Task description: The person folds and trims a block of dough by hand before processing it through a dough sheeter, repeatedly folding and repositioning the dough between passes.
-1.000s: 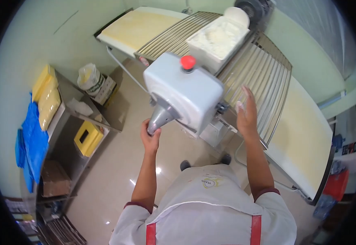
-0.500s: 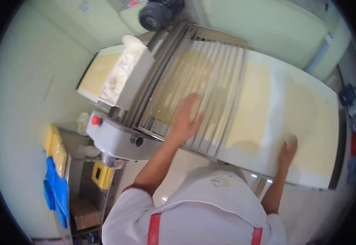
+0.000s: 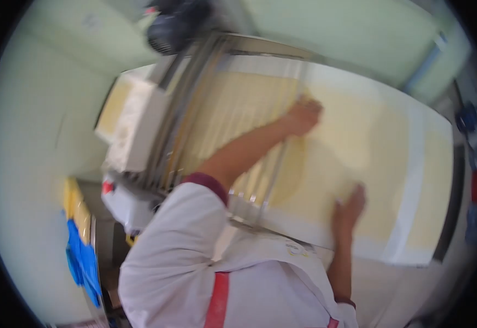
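Observation:
A pale yellow dough sheet (image 3: 353,147) lies flat on the white belt (image 3: 420,180) of a dough sheeter. My left hand (image 3: 304,116) reaches far across and rests on the sheet's far edge, beside the metal bar guard (image 3: 222,109); its fingers look curled, but blur hides the grip. My right hand (image 3: 350,205) lies flat on the near part of the sheet, close to the belt's front edge, fingers spread. The whole picture is motion-blurred.
The sheeter's grey housing with a red button (image 3: 107,187) is at the lower left, and a white flour tray (image 3: 134,126) sits on top. A dark motor (image 3: 173,24) is at the back. Blue cloth or bags (image 3: 83,262) and yellow packs (image 3: 74,205) hang on a shelf at the left.
My left hand left the sheeter's lever, crossed the bar guard and now reaches the dough's far edge. My right hand moved onto the dough on the belt. My view swung right.

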Demonstrator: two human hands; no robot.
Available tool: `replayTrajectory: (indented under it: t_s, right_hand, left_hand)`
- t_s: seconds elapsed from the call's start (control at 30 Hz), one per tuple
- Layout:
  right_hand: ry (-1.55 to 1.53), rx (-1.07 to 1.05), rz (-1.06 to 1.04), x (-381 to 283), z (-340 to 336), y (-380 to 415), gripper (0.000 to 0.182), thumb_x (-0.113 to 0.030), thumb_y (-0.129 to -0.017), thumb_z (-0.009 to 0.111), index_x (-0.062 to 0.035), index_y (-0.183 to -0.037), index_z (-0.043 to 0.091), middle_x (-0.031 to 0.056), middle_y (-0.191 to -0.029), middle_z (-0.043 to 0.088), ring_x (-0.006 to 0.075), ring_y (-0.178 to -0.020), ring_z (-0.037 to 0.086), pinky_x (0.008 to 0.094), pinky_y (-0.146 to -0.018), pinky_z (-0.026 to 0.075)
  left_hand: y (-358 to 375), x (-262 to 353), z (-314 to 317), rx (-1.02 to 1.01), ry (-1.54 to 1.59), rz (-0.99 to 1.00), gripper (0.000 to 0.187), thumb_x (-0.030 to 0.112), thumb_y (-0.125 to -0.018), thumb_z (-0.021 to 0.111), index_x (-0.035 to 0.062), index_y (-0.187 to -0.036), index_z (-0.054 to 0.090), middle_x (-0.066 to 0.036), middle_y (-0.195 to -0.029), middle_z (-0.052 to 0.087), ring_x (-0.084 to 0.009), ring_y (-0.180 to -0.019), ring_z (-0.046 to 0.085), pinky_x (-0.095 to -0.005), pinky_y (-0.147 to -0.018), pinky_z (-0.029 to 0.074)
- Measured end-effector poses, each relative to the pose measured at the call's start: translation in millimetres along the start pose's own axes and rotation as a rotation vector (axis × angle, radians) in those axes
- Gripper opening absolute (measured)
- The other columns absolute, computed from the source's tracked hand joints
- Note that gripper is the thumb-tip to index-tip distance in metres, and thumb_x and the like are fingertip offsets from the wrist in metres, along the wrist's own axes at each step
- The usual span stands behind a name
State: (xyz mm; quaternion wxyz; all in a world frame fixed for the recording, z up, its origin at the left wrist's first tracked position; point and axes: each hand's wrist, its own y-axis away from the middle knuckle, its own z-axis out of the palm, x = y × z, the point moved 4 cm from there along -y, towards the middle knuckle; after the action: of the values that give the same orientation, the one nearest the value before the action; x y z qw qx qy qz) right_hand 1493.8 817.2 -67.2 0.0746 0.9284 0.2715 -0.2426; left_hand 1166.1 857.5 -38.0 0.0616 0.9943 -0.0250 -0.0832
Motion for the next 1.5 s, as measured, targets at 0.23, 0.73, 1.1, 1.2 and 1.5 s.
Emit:
replayTrajectory:
  t_s: [0.23, 0.73, 1.1, 1.2, 1.5]
  right_hand:
    - [-0.471, -0.087, -0.069, -74, 2, -7, 0.077, -0.012, -0.083, 0.065, 0.0050, -0.144, 0.022, 0.0278, -0.146, 0.031, 0.0383, -0.139, 0.028, 0.0449, -0.116, 0.019]
    - [-1.033, 0.121, 0.351, -79, -141, 13, 0.028, 0.011, -0.081, 0.062, 0.0080, -0.109, 0.060, 0.0095, -0.101, 0.066, 0.0161, -0.092, 0.063, 0.0276, -0.084, 0.050]
    - [-0.314, -0.085, -0.479, -249, 7, -47, 0.061, -0.030, -0.088, 0.064, -0.0047, -0.139, 0.042, 0.0263, -0.139, 0.042, 0.0382, -0.133, 0.038, 0.0472, -0.108, 0.030]
    - [-0.084, -0.086, -0.441, -235, 56, -56, 0.075, -0.037, -0.091, 0.058, -0.0058, -0.150, 0.023, 0.0306, -0.153, 0.015, 0.0445, -0.143, 0.013, 0.0545, -0.114, 0.013]
    - [-0.160, -0.056, -0.453, -231, 63, -54, 0.074, -0.031, -0.090, 0.060, -0.0077, -0.150, 0.024, 0.0280, -0.155, 0.012, 0.0405, -0.145, 0.012, 0.0511, -0.115, 0.012]
  left_hand:
    - [-93, 21, -24, 0.305, 0.322, 0.198, 0.030, 0.038, -0.092, 0.054, 0.0115, -0.104, 0.063, -0.008, -0.102, 0.057, -0.0283, -0.104, 0.055, -0.0438, -0.100, 0.039]
    - [-157, 34, -153, 0.850, 1.236, 0.025, 0.058, 0.042, -0.095, 0.050, -0.0009, -0.056, 0.047, -0.018, -0.051, 0.044, -0.0248, -0.048, 0.043, -0.0417, -0.052, 0.038]
    - [112, -225, -112, 1.231, 1.270, -0.307, 0.030, 0.024, -0.099, 0.048, 0.0022, -0.083, 0.061, -0.003, -0.083, 0.064, -0.0110, -0.081, 0.056, -0.0279, -0.077, 0.042]
    - [188, -232, -96, 1.473, 1.480, -0.671, 0.024, 0.021, -0.099, 0.045, 0.0051, -0.100, 0.063, -0.006, -0.100, 0.068, -0.0121, -0.098, 0.058, -0.0304, -0.089, 0.039]
    - [365, -84, -145, 1.878, 1.523, -0.727, 0.020, 0.014, -0.095, 0.053, -0.0013, -0.106, 0.059, -0.012, -0.104, 0.064, -0.0219, -0.101, 0.062, -0.0347, -0.090, 0.045]
